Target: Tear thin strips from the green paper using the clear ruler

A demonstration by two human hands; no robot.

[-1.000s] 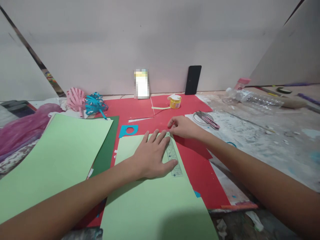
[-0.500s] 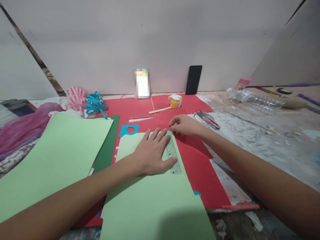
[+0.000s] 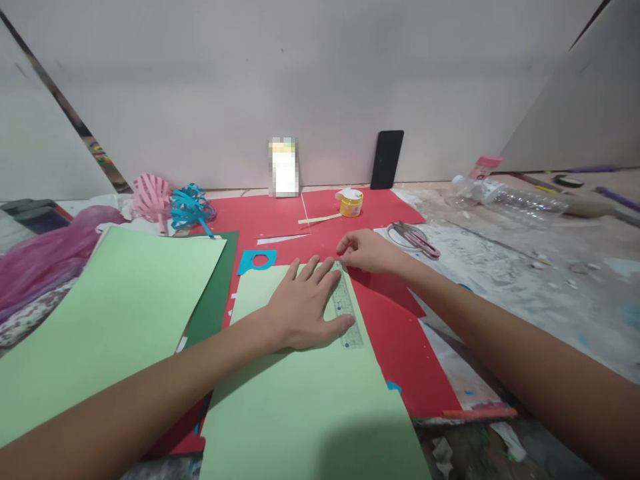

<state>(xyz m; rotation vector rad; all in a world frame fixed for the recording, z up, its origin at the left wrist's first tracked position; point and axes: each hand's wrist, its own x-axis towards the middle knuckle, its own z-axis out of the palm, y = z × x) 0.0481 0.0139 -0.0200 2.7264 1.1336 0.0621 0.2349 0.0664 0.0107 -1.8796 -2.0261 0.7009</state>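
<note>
The clear ruler lies along the right edge of the near light-green sheet. My left hand still presses it flat, fingers spread; my right hand stays pinched at its far end, contents hidden. Nothing has shifted, so the ruler looks set.

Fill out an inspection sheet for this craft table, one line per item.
Surface: worn, paint-flecked table with a red sheet laid over its middle.
Job's things: light green paper on the red sheet; clear ruler along its right edge.
Clutter: second green sheet, blue cutout, yellow jar, scissors, plastic bottle, pink and blue paper shapes.
Grippers: left hand flat, pressing the ruler; right hand pinched at the ruler's far end, what it holds hidden.
Cables: nothing seen.
Surroundings: plain pale wall; dark phone leaning on it.
</note>
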